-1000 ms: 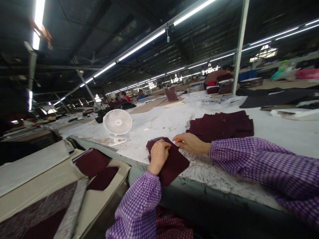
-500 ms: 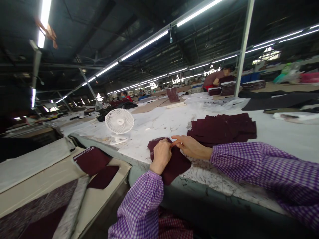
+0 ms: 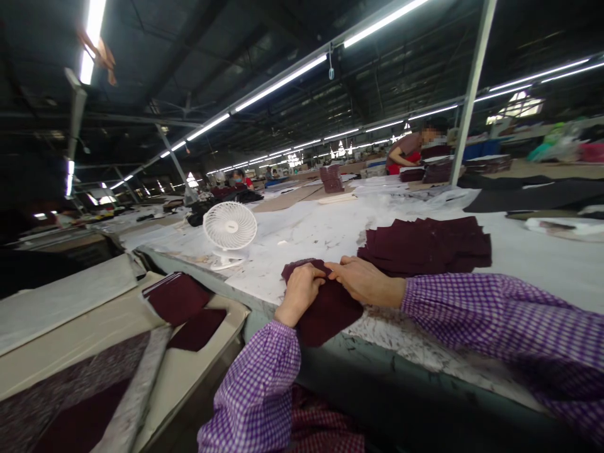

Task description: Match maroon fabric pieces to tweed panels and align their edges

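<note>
A dark maroon fabric piece (image 3: 330, 314) lies at the near edge of the white-covered table, its lower part hanging over the edge. My left hand (image 3: 303, 289) is on its upper left part, fingers bent together against the cloth. From the right, my right hand (image 3: 361, 280) reaches onto the same piece, its fingers closed at the cloth close to the left fingertips. What lies under the fingertips is too small to make out. Just beyond my right hand, a fanned row of maroon pieces (image 3: 425, 245) rests on the table.
A small white fan (image 3: 229, 226) stands left on the table (image 3: 302, 229). Lower left, maroon pieces (image 3: 177, 299) lie on a beige surface (image 3: 94, 321). A metal post (image 3: 473, 94) rises at the right; a person (image 3: 403, 151) bends over stacks behind it.
The fingers of my left hand have drawn slightly left, away from my right fingertips, showing more cloth between them. The view has shifted a little.
</note>
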### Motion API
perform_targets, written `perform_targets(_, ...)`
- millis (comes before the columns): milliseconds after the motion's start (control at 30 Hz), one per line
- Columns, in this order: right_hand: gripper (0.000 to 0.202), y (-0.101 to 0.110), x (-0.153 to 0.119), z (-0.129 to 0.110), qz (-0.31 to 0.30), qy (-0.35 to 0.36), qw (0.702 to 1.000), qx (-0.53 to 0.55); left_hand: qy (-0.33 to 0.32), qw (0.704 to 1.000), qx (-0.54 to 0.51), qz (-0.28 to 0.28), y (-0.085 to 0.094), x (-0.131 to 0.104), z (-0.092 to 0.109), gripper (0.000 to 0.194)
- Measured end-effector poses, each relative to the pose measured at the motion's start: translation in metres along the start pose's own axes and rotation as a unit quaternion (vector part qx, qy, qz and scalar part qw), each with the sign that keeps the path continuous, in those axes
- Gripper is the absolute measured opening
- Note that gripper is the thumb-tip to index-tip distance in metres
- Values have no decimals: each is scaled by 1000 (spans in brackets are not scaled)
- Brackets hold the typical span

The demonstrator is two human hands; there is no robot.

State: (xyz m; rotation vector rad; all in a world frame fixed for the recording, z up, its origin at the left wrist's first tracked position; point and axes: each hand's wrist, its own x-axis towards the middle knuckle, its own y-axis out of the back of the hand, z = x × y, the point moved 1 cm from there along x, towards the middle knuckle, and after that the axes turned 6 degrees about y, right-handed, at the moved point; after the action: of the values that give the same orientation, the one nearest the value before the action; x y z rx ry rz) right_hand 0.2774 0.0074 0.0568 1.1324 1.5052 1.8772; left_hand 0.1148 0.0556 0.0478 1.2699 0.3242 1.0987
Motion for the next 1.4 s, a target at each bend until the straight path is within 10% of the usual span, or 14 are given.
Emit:
perform_targets(633, 51, 25, 24, -12, -168, 95, 979, -72, -154, 979, 101, 84, 16, -47, -32, 29)
perform_targets(1400, 62, 37, 60, -28, -258, 158, 949, -84, -98, 990, -11, 103, 23, -66, -55, 22)
